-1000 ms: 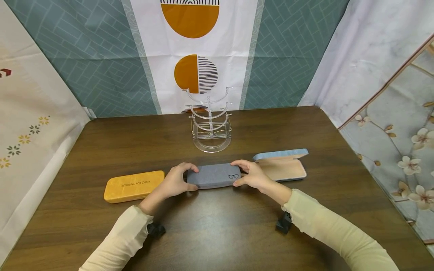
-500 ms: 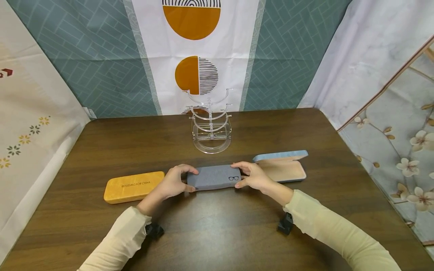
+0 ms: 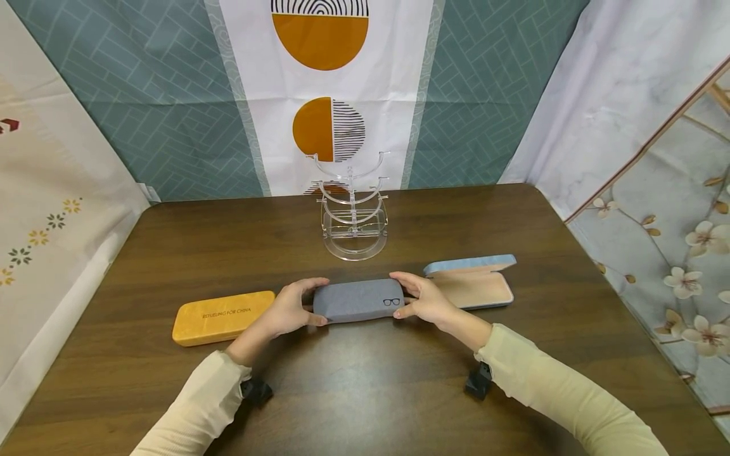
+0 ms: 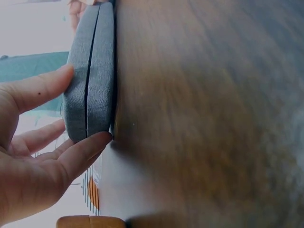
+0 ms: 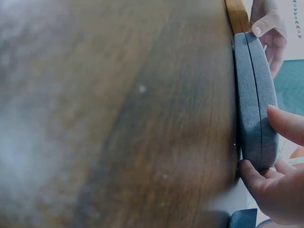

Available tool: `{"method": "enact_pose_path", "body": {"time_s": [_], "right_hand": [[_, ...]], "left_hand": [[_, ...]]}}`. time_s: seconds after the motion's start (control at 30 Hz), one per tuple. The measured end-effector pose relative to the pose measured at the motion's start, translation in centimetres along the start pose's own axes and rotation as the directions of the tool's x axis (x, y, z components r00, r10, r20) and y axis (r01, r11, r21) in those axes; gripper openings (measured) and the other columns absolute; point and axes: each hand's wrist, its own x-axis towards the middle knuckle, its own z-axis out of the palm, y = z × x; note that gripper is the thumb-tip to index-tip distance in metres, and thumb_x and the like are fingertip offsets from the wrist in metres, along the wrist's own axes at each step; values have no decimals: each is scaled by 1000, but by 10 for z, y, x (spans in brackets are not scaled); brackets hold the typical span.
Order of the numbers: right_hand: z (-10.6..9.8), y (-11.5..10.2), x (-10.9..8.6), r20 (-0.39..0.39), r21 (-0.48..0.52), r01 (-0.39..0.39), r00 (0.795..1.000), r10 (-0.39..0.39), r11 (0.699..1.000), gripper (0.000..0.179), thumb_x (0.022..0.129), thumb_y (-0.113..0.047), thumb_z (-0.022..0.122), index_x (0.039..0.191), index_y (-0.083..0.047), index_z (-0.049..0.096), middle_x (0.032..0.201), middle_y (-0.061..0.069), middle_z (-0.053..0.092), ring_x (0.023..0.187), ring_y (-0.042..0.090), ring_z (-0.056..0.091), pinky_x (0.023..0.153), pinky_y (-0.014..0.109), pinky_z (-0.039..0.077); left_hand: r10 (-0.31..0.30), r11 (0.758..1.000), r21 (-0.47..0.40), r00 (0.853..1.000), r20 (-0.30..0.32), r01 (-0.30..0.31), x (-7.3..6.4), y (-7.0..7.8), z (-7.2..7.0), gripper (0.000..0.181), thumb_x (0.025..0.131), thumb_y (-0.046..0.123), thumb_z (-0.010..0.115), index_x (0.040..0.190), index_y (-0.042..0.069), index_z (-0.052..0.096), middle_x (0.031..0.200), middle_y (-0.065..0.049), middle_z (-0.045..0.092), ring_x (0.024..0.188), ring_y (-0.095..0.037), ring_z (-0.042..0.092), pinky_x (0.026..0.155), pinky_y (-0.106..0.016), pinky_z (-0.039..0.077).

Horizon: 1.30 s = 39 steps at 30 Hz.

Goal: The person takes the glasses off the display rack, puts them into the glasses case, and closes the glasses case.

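A grey glasses case [image 3: 358, 300] with a small glasses print lies on the table between both hands, its long side facing the person. My left hand [image 3: 289, 309] holds its left end, thumb and fingers on opposite sides. At the other end, my right hand [image 3: 428, 299] grips it the same way. In the left wrist view, a thin dark seam runs along the closed case [image 4: 90, 71], with the left fingers [image 4: 88, 149] at its end. The right wrist view shows the case [image 5: 256, 104] resting on the tabletop, the right thumb [image 5: 285, 124] against it.
A closed yellow glasses case [image 3: 224, 318] lies left, close to the left hand. An open light-blue glasses case [image 3: 476, 288] with a beige lining lies right, just behind the right hand. A clear tiered display stand [image 3: 355, 247] stands further back on the brown table [image 3: 365, 392].
The left fingertips have shifted slightly from the top of the grey case towards its back left edge. The head view has tilted a little. The case stays in nearly the same place.
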Motion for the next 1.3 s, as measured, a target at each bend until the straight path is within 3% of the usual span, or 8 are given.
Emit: {"method": "enact_pose_path", "body": {"time_s": [0.13,0.23,0.37,0.67,0.83,0.97,1.13,1.3], "right_hand": [[1,-3,-1,-16,-31,-2,1000,1,1000,75,70,13,70,136,3,36,141,21,31,130,35,28,99,43,35],[0,-7,-3,-23,-46,2,1000,-3,999,71,73,10,69,136,3,37,140,20,34,129,35,30,100,44,33],[-3,-15,-7,-15,-23,22,1000,-22,999,66,76,8,66,135,5,36,139,22,34,127,37,32,101,46,31],[-9,-41,-7,-50,46,69,997,-66,997,49,86,7,53,133,5,39,134,27,40,122,37,40,96,39,40],[-12,-54,0,-140,119,102,986,-85,988,39,87,8,51,125,12,44,113,28,55,99,24,59,84,30,49],[-15,-64,6,-180,100,70,982,-52,993,34,89,3,52,122,11,47,96,15,61,83,16,62,76,28,52],[-19,-74,15,-191,70,29,981,-16,997,34,90,-2,54,122,8,49,99,18,59,87,26,61,74,29,52],[-23,-82,26,-216,72,19,976,-3,997,34,90,-2,54,122,7,49,103,20,56,82,19,62,75,29,52]], "left_hand": [[-20,1000,7,1000,6,20,-2,0,-2,68,64,-2,80,124,-6,50,127,-23,47,116,-37,44,79,-33,51],[-16,1000,26,1000,-10,16,-2,0,-4,59,69,4,77,122,-5,53,124,-21,51,113,-38,47,86,-40,47],[-5,1000,-20,999,-39,4,-3,1,-8,47,79,8,69,120,-7,53,120,-22,54,111,-37,50,93,-48,40],[18,989,-144,991,-135,-37,0,11,-19,37,85,1,60,119,-10,51,112,-27,55,101,-35,57,80,-35,50],[-22,964,-266,985,-173,-25,5,17,-25,30,86,-2,57,114,-11,51,105,-32,54,94,-44,56,70,-33,54],[-47,957,-290,976,-211,-16,8,22,-30,26,87,-1,56,112,-8,52,100,-32,54,88,-43,58,67,-35,54],[-58,953,-301,969,-241,-18,10,27,-36,27,88,0,55,113,-7,51,94,-28,56,81,-37,61,67,-34,54],[-75,947,-322,961,-267,-15,15,32,-43,27,88,1,55,113,-7,51,90,-21,57,78,-35,61,67,-34,54]]}}
